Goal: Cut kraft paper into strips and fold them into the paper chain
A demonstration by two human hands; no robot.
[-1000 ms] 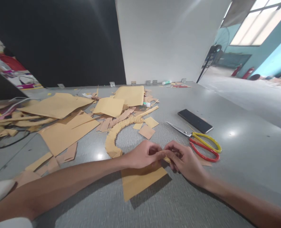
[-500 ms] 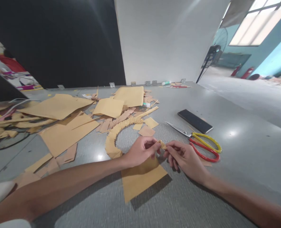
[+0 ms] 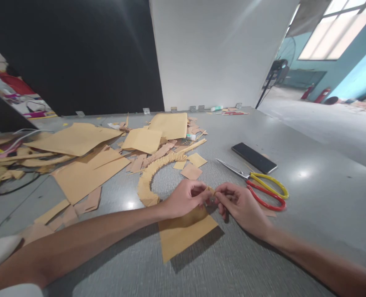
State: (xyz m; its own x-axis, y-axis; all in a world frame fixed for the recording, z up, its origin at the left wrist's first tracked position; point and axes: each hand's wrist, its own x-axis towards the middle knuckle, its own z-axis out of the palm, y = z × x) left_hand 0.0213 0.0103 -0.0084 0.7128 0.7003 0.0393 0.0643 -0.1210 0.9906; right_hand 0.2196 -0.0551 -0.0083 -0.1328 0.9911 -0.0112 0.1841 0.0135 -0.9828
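Note:
Between my two hands is a small folded piece of brown paper (image 3: 211, 190), mostly covered by the fingers. My left hand (image 3: 185, 199) pinches it from the left, and my right hand (image 3: 240, 206) grips its right end between thumb and fingers. Below the hands lies a larger brown paper sheet (image 3: 185, 235), partly under my left hand. A curved strip of pleated paper (image 3: 145, 183) arcs behind my left wrist. Close to my right hand rest scissors (image 3: 252, 181) with one yellow and one red handle. Small paper squares (image 3: 191, 171) lie just beyond the left hand.
Large brown sheets (image 3: 90, 169) and scraps cover the table's left side. A black phone (image 3: 253, 157) lies beyond the scissors. A glue stick (image 3: 216, 108) and a red pencil (image 3: 234, 113) lie at the back, by an upright white panel (image 3: 220, 53).
The fingers of both hands have closed in tighter around the small folded paper, so less of it shows. The rest of the table stays as it was.

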